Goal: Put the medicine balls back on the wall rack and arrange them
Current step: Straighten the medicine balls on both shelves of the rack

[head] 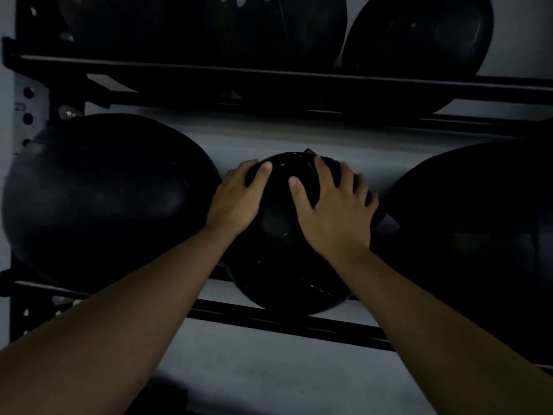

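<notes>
A small black medicine ball point(281, 253) with worn white stitching rests on the lower rails of the black wall rack point(269, 320). Both my hands lie on its top. My left hand point(239, 196) grips its upper left side and my right hand point(335, 208) spreads over its upper right. A large black ball point(101, 199) sits to its left on the same shelf, touching my left hand. Another large black ball point(478, 235) sits to the right.
The upper shelf rail point(269, 82) runs across above my hands. It carries more dark balls, one at the top middle point(209, 28) and one at the top right point(419, 34). A perforated upright post point(27, 115) stands at the left. Grey wall shows behind.
</notes>
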